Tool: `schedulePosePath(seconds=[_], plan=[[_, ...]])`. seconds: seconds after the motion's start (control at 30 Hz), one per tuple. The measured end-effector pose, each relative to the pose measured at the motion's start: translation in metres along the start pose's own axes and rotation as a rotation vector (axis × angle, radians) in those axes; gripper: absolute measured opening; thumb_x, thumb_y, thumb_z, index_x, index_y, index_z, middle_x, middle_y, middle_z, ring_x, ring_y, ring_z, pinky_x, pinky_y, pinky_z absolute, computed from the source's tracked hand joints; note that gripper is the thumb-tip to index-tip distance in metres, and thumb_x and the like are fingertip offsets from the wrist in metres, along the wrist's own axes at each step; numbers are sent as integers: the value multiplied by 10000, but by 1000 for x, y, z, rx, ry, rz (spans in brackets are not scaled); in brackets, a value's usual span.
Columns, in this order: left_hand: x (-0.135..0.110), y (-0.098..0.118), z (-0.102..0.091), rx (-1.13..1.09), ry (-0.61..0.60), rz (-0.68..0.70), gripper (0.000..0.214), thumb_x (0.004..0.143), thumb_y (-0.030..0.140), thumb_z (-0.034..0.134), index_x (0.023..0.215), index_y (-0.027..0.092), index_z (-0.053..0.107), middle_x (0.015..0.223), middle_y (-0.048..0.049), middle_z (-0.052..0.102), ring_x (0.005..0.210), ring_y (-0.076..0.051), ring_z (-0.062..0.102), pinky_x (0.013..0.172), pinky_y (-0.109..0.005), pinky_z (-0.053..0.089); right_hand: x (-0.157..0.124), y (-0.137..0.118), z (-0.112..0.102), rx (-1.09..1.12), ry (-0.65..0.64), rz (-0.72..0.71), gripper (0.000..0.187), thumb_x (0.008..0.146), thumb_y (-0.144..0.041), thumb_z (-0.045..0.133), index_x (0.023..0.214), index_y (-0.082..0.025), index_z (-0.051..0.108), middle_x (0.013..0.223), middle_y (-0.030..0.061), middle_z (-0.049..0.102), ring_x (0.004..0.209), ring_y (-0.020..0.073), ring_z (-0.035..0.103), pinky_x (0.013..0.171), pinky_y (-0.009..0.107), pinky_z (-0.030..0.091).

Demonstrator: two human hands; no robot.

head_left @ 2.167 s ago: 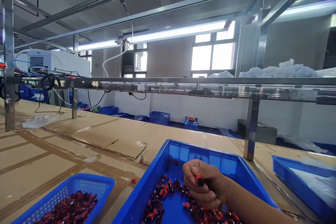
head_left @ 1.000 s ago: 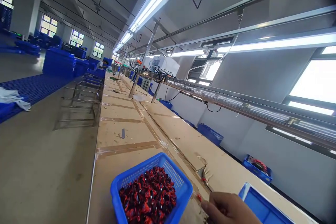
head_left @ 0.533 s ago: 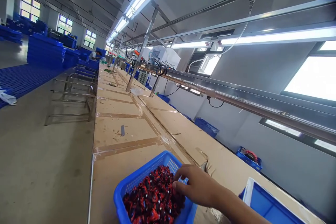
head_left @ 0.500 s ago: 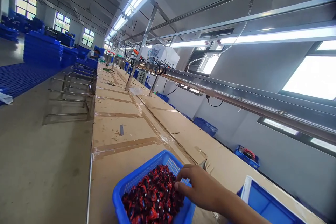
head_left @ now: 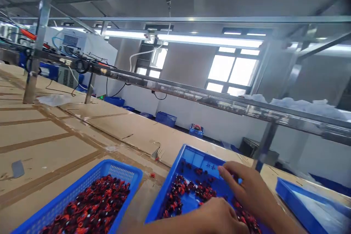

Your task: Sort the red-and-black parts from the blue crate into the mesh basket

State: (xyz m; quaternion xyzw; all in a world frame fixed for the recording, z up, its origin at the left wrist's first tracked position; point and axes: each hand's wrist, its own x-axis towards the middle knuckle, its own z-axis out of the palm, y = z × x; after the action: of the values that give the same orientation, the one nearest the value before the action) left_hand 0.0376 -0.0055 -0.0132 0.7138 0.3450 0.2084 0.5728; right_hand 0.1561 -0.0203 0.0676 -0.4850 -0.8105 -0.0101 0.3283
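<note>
A solid blue bin (head_left: 164,186) holds small red-and-black parts (head_left: 203,190), scattered loosely over its floor. My left hand (head_left: 219,214) reaches low over the bin's near side, its back toward me and its fingertips hidden. Above the bin's right side, my right hand (head_left: 249,186) has its thumb and forefinger closed in a loop; whether a small part sits between them is hidden. To the left stands a perforated blue basket (head_left: 134,175), heaped with many of the same red-and-black parts (head_left: 95,204).
One loose red part (head_left: 153,175) lies on the cardboard-covered table (head_left: 123,161) between basket and bin. A grey flat piece (head_left: 18,169) lies at far left. Another blue tray (head_left: 301,204) stands at right. A metal rail (head_left: 192,93) on posts runs above the table.
The view has swung right, bringing the solid blue bin into the middle. My right hand has gone from the perforated basket to the bin. My left hand has come into view.
</note>
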Motion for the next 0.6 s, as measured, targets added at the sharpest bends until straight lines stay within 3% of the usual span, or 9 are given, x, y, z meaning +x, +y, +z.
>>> schedulePosePath(seconds=[0.07, 0.1, 0.23, 0.33, 0.5, 0.6], plan=[[13, 10, -12, -39, 50, -84, 264, 839, 403, 636, 743, 159, 604, 610, 19, 553, 486, -111, 504, 476, -242, 438, -3, 22, -6, 106, 114, 114, 310, 907, -420, 526, 676, -215, 564, 634, 12, 572, 623, 191, 528, 603, 306, 383], [17, 13, -20, -66, 64, -91, 285, 835, 432, 606, 711, 177, 581, 546, 32, 506, 417, -107, 446, 415, -236, 379, -4, 32, -5, 206, 108, 159, 290, 898, -426, 536, 713, -207, 580, 653, 9, 581, 634, 188, 543, 606, 302, 399], [22, 21, -53, -233, 21, -137, 376, 805, 568, 521, 825, 199, 591, 615, 22, 531, 371, -82, 377, 353, -202, 288, -2, 60, 17, 398, 0, 181, 316, 896, -453, 518, 974, -176, 647, 765, 15, 676, 587, 164, 618, 553, 283, 477], [26, 21, -71, -336, -38, -209, 417, 738, 599, 575, 797, 186, 574, 659, 25, 516, 366, -48, 326, 333, -169, 240, -4, 70, 38, 479, -39, 140, 368, 904, -460, 500, 1018, -158, 676, 754, 30, 709, 608, 182, 658, 546, 287, 509], [43, 9, -73, -438, -49, -262, 446, 698, 618, 619, 780, 187, 536, 679, 40, 511, 368, -27, 306, 324, -148, 213, -15, 79, 46, 470, 105, 117, 310, 903, -387, 528, 1030, -168, 708, 957, 83, 725, 875, 243, 664, 761, 361, 514], [50, -3, -63, -476, -8, -265, 479, 699, 659, 605, 837, 205, 538, 700, 49, 528, 375, -24, 318, 330, -136, 214, -20, 79, 42, 411, 188, 104, 244, 879, -307, 555, 1014, -175, 709, 937, 80, 709, 840, 231, 645, 756, 354, 495]])
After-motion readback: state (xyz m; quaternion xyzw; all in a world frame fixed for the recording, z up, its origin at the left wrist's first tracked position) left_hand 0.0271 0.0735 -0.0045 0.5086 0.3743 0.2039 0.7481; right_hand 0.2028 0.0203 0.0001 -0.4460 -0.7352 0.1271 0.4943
